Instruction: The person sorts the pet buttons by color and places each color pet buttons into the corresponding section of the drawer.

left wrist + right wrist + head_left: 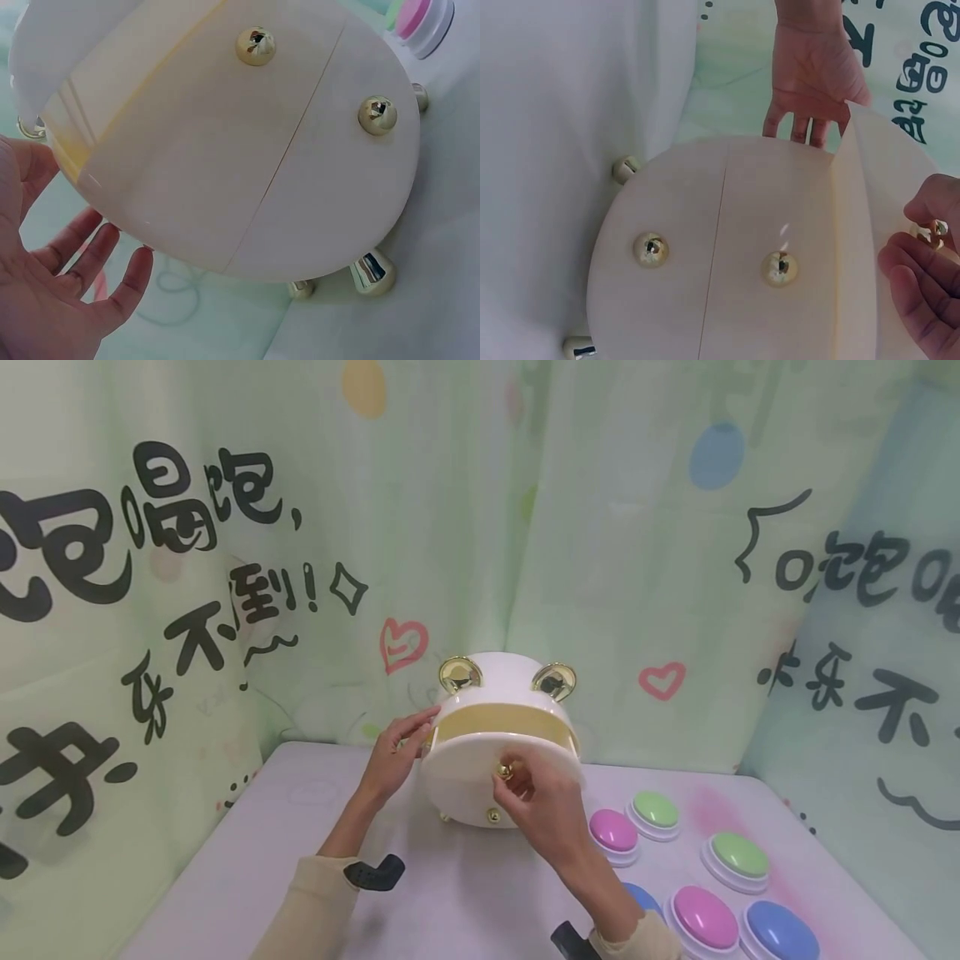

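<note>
A glossy white rounded drawer box [468, 789] with gold ears [460, 674], gold feet [373, 271] and gold ball knobs stands on the table. Its top drawer is pulled out, showing a pale yellow inside [502, 722]. My right hand [543, 802] pinches that drawer's knob [504, 771] between thumb and fingers. Two more knobs, the middle one [780, 268] and the lowest one [651, 250], sit on the drawer fronts below, which lie flush. My left hand [399, 750] rests its extended fingers on the box's left side, fingertips partly hidden behind the rim in the left wrist view.
Several domed push buttons on white bases stand to the right, among them a pink button [613, 831], a green button [738, 855] and a blue button [783, 931]. A pale green curtain [480, 568] with black lettering hangs behind the white table [300, 802].
</note>
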The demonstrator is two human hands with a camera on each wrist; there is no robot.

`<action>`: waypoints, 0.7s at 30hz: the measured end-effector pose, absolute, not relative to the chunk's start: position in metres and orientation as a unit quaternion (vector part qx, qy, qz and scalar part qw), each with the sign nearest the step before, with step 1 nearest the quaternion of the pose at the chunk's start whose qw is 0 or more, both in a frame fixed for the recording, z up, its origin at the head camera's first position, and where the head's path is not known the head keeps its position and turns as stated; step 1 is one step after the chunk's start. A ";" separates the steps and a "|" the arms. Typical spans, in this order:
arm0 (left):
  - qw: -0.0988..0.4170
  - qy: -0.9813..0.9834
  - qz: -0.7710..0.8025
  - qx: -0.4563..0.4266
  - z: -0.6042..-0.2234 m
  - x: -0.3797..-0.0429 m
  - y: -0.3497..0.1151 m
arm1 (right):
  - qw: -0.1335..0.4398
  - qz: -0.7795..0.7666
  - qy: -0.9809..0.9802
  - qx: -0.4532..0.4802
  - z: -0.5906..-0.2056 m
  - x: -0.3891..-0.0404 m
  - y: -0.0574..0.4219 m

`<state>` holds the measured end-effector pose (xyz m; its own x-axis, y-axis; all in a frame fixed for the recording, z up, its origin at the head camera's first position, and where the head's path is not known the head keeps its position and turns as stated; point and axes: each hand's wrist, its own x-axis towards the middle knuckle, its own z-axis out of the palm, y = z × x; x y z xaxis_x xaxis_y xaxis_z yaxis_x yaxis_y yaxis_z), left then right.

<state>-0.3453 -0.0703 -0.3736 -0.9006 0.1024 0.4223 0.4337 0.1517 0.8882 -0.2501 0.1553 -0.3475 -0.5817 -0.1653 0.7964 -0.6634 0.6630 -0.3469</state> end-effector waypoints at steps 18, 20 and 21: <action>0.137 -0.742 -0.629 -0.187 -0.377 -0.344 -0.072 | 0.413 0.321 -0.805 0.279 -0.352 -0.231 0.156; 0.134 -0.741 -0.631 -0.189 -0.377 -0.343 -0.073 | 0.415 0.322 -0.803 0.282 -0.353 -0.229 0.156; 0.132 -0.740 -0.632 -0.191 -0.377 -0.343 -0.073 | 0.416 0.323 -0.801 0.283 -0.353 -0.228 0.156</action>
<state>-0.3430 -0.0731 -0.3767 -0.8924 0.1157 0.4362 0.4489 0.1285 0.8843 -0.2282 0.1565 -0.3533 -0.4929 -0.1848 0.8502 -0.7233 0.6301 -0.2824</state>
